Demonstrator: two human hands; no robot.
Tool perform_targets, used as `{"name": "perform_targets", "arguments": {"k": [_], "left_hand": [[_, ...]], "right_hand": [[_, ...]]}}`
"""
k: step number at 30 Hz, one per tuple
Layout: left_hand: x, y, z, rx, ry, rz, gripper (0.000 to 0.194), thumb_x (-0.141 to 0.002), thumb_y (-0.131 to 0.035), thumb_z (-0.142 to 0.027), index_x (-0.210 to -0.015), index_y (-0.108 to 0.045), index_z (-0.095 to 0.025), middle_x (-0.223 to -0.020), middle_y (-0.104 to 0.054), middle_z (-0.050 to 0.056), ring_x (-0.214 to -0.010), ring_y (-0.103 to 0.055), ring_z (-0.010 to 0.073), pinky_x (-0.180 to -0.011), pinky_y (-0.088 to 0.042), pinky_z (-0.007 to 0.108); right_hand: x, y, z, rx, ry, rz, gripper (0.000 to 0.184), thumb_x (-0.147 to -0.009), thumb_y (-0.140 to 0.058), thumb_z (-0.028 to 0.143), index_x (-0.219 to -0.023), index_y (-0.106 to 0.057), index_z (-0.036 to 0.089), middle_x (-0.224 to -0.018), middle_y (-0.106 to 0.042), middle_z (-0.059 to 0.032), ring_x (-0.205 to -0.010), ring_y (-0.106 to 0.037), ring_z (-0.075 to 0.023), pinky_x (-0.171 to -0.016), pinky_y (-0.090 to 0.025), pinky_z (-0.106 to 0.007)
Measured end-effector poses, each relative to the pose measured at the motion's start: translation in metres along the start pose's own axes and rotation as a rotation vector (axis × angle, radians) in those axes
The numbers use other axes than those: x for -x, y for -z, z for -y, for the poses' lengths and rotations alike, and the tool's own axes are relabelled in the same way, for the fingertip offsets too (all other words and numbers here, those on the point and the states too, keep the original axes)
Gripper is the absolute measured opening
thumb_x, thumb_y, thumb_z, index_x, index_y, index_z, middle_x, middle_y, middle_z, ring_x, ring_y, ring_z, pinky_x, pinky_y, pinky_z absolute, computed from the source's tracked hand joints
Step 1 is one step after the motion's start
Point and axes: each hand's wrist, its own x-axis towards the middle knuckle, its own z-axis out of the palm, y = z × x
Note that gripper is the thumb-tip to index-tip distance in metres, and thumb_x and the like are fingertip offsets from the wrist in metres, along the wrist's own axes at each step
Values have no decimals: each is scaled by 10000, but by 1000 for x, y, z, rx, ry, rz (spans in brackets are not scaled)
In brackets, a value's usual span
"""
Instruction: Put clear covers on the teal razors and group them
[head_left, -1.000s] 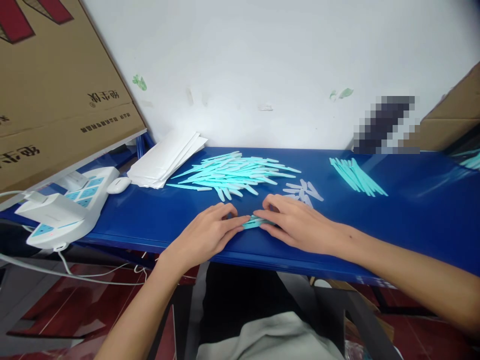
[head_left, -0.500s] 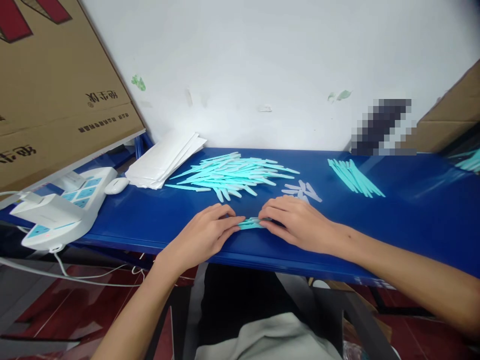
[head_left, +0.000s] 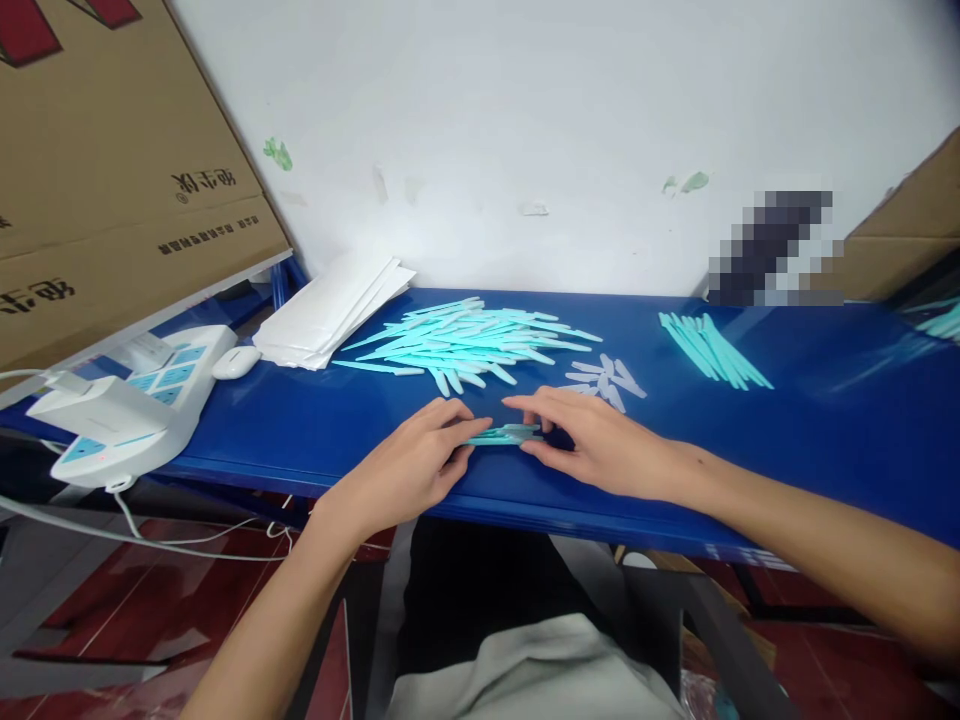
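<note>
A small bundle of slim turquoise sticks with pale ends [head_left: 504, 435] lies level near the table's front edge, between my hands. My left hand [head_left: 416, 455] pinches its left end between thumb and fingers. At the right end, my right hand [head_left: 592, 440] has its fingers apart, the index stretched out and the thumb close to the sticks; whether it touches them is hard to tell. A large loose pile of the same sticks [head_left: 465, 340] lies behind my left hand. Several small translucent caps [head_left: 606, 380] lie just behind my right hand, which partly hides them.
A neater row of turquoise sticks [head_left: 716, 350] lies at the right on the blue table [head_left: 840, 430]. White envelopes [head_left: 322, 315], a white earbud case [head_left: 235, 362] and a power strip with a charger [head_left: 180, 390] are at the left. A cardboard box [head_left: 127, 150] leans beyond.
My right hand has loosened from the bundle's right end, its index finger now stretched out and apart from the thumb. More of the sticks shows. My left hand still pinches the left end.
</note>
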Motion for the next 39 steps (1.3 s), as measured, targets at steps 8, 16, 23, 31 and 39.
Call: {"name": "perform_targets", "arguments": {"k": [8, 16, 23, 31, 39], "left_hand": [[0, 3, -12, 165, 139, 47, 274, -1071, -358, -276, -1222, -570, -193, -1146, -531, 87, -1042, -537, 216, -909, -507, 367], [2, -4, -16, 8, 113, 67, 290, -1029, -319, -108, -1254, -486, -182, -1163, -521, 98, -1036, -483, 241, -954, -457, 439], [-1, -6, -21, -236, 84, -2, 291, -993, -308, -56, -1191, -505, -138, -1142, -507, 127, -1005, -489, 254, -835, -482, 387], [-8, -5, -24, -363, 98, -40, 301, -992, -333, -92, -1240, -478, -179, -978, -661, 59, -744, -601, 207, -646, -454, 313], [-6, -10, -32, -248, 28, -168, 434, -1078, -264, -229, -1495, -365, -166, -1094, -620, 113, -880, -618, 207, -572, -441, 264]], "right_hand": [[-1, 4, 3, -61, -1, 73, 285, -1025, -469, 337, -1242, -608, 215, -1139, -606, -96, -961, -615, -207, -791, -523, -357], [1, -2, 2, -8, 56, 20, 259, -1037, -418, 268, -1226, -583, 201, -1112, -635, -99, -1018, -601, -228, -864, -504, -396], [-3, 2, 7, -85, 9, -38, 303, -997, -494, 250, -1272, -621, 234, -1089, -628, -83, -922, -622, -195, -773, -507, -334], [2, 8, 13, -540, -111, -31, 308, -1006, -476, 373, -1266, -562, 232, -748, -566, 16, -594, -481, -125, -552, -395, -256], [-4, 0, 8, -954, -238, -174, 303, -1023, -459, 478, -1035, -585, 203, -679, -389, 46, -555, -342, -101, -509, -320, -246]]}}
